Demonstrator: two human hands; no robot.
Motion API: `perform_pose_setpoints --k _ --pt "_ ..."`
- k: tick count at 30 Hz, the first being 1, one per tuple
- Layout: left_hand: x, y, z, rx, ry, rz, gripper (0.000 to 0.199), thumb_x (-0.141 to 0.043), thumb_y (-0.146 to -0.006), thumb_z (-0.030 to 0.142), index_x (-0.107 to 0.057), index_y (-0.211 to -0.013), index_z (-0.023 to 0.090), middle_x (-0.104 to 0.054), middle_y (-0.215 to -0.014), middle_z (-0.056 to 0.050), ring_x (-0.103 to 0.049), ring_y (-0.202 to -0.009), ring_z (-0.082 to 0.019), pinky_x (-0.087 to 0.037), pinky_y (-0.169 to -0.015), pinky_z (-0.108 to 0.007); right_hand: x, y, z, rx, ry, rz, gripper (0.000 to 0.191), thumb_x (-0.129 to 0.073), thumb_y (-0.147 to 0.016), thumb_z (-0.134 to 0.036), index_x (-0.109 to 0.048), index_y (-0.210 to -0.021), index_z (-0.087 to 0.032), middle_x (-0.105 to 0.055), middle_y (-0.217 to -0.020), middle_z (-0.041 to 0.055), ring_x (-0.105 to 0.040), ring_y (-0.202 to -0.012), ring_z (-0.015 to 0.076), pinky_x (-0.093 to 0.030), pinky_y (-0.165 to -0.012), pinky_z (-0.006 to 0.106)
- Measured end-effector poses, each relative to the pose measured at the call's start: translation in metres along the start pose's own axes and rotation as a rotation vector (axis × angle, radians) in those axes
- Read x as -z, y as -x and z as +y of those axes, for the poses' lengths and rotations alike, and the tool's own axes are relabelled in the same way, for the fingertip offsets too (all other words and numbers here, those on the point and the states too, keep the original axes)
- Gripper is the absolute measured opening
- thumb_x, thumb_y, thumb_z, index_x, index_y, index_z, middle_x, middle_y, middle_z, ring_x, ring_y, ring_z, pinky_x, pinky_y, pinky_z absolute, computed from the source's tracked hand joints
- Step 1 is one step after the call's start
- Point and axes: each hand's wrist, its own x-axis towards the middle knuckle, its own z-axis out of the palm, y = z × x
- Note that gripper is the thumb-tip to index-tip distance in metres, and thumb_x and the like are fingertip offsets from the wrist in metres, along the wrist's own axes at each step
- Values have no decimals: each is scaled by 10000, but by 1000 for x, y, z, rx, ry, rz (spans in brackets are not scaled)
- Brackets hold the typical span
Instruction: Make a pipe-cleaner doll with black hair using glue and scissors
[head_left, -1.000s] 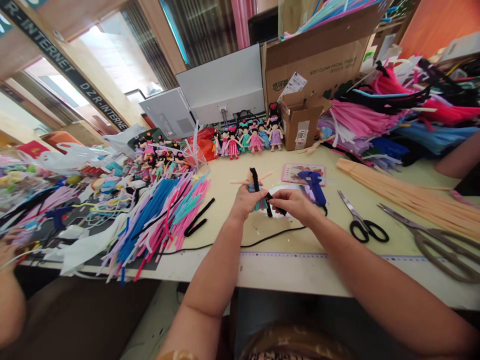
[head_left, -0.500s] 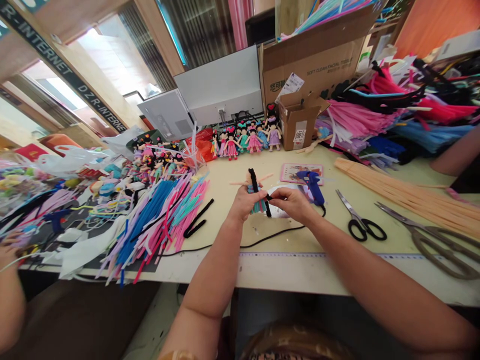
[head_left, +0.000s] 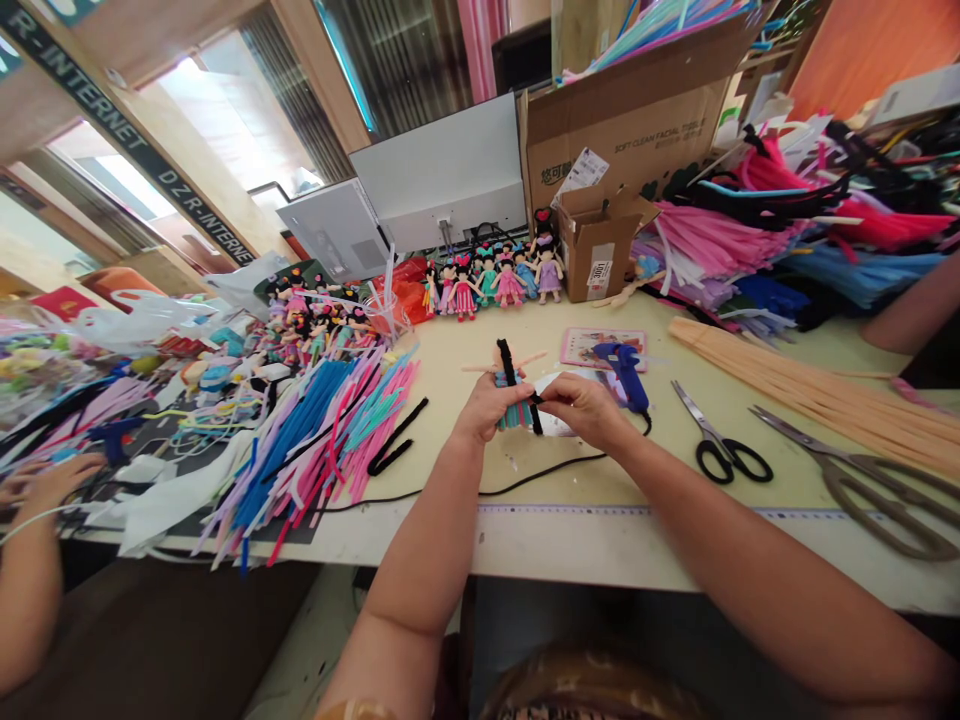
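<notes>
A small pipe-cleaner doll [head_left: 513, 413] with a blue-green striped dress and pale outstretched arms is gripped in my left hand [head_left: 482, 408]. Along the doll runs a black pipe cleaner [head_left: 506, 360], pressed down under my left thumb; its lower end hangs past the dress. My right hand [head_left: 583, 408] pinches a black pipe-cleaner piece close to the doll's side; whether it belongs to the same strand I cannot tell. A blue glue gun [head_left: 625, 375] lies just beyond my right hand. Left of the doll rests a bent black pipe cleaner [head_left: 390, 440].
Black-handled scissors [head_left: 724, 445] and larger shears [head_left: 885, 480] lie on the right, near peach pipe cleaners [head_left: 810, 390]. Finished dolls [head_left: 506, 280] stand at the back beside a small carton [head_left: 600, 245]. Coloured pipe cleaners [head_left: 307, 430] spread leftward. Another person's hand [head_left: 56, 480] is at far left.
My hands and the doll stay almost in place, with only a slight shift of my right fingers. At far left, the other person's hand has moved further into view, toward another glue gun.
</notes>
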Motion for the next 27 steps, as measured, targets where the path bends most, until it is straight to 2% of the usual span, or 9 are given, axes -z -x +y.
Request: perform_pose_setpoints --k 12,19,22,27 --pt "-1 3 3 76 54 -74 431 -842 -461 238 -576 -782 128 -583 -642 40 -576 -578 -100 -469 -593 -255 -1 -1 5 129 -7 27 58 -660 -782 -209 -660 -724 -201 -573 -719 4 -531 -666 130 -385 -626 256" --pt "-1 3 3 117 61 -117 441 -853 -452 244 -577 -776 127 -583 -644 38 -570 -572 -90 -460 -577 -237 0 0 2 124 -35 13 73 -665 -772 -231 -665 -706 -202 -592 -715 7 -527 -663 131 -387 -636 265" --pt "0 2 3 114 42 -101 439 -852 -466 273 -573 -775 132 -585 -628 35 -572 -565 -98 -467 -571 -243 -4 0 4 23 -121 -13 61 -666 -753 -250 -657 -715 -202 -568 -657 -18 -484 -599 115 -361 -580 259" --pt "0 1 3 75 -6 -50 432 -827 -525 327 -564 -815 143 -634 -672 -7 -609 -603 -142 -490 -574 -281 -4 -3 5 -247 -473 14 178 -717 -640 -310 -597 -692 -189 -546 -606 -41 -473 -557 106 -358 -536 255"
